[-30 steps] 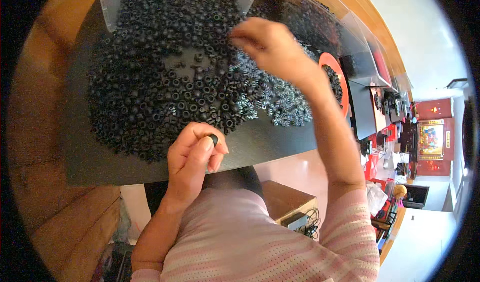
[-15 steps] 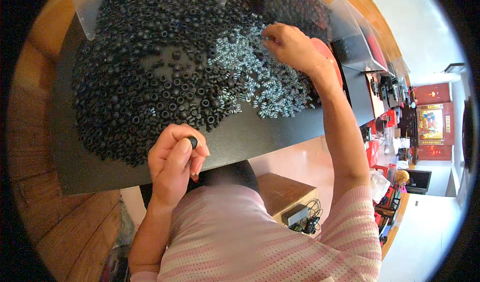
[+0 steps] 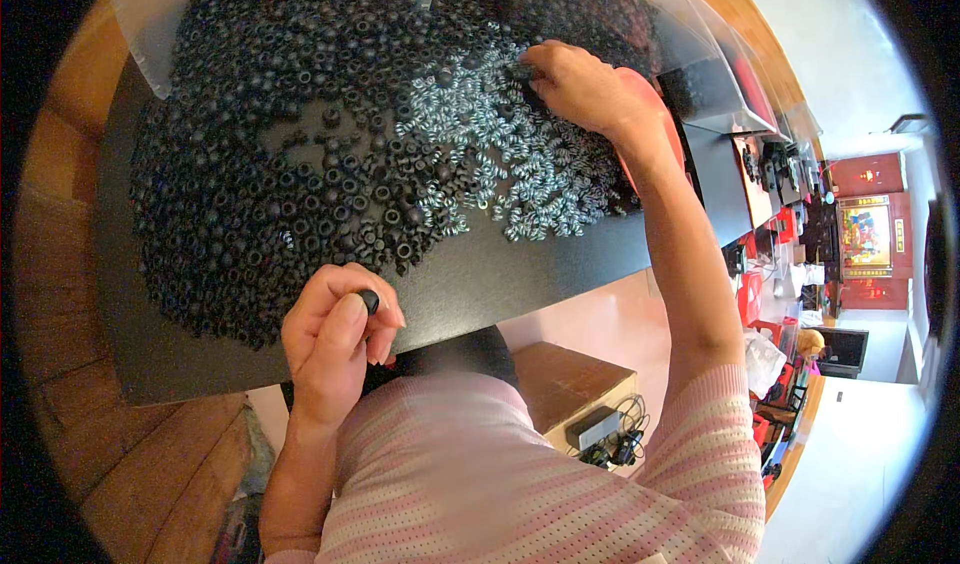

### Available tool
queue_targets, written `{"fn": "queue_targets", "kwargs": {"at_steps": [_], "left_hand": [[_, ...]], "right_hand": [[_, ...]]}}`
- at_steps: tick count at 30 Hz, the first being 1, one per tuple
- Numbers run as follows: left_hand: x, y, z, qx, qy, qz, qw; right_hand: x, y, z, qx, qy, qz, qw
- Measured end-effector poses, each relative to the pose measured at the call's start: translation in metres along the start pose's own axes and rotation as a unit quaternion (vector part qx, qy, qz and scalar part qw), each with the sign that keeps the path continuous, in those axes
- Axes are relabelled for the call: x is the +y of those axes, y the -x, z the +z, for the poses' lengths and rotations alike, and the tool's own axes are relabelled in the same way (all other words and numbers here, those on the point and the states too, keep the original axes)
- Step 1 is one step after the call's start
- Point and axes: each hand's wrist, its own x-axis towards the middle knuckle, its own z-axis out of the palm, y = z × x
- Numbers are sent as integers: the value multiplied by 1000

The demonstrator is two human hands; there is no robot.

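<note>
My left hand (image 3: 330, 349) is near the front edge of the dark table, its thumb and index finger closed on a small round black cap (image 3: 370, 301). At the far side, my right hand (image 3: 580, 89) has its fingers pinched together beside a heap of small silver springs (image 3: 550, 199). Whatever is between those fingertips, if anything, is hidden. A broad pile of black caps and ring-shaped parts (image 3: 230, 199) covers the table's left and middle, meeting the springs. Partly behind my right wrist lies a red dish (image 3: 668, 124).
Clear plastic dividers stand at the far left (image 3: 140, 34) and far right (image 3: 705, 49). More black parts (image 3: 570, 9) lie behind the springs. Below the table are a cardboard box (image 3: 575, 384) and a grey power adapter (image 3: 593, 428) with cables.
The view has shifted slightly. My left hand sits a little lower and farther left, the cap turned between its fingers. My right hand stays at the far edge of the springs.
</note>
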Motion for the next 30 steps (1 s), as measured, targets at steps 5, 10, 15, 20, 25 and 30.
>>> {"fn": "queue_targets", "kwargs": {"at_steps": [5,10,15,20,25,30], "left_hand": [[1,1,-1,13,-11,-1,1000],[0,-1,1,18,-1,-7,1000],[-2,-1,-1,13,-2,-2,1000],[0,-2,1,11,-16,1,1000],[1,-2,2,12,-22,-1,1000],[2,-1,3,14,-25,-9,1000]], "right_hand": [[-6,-1,-13,-3,-121,8,993],[2,0,-17,-16,-13,30,999],[1,1,-15,-91,-55,1,994],[9,-5,-13,-48,-77,-15,996],[6,-9,-12,-76,-44,-55,995],[6,-11,-24,-56,-27,12,998]]}}
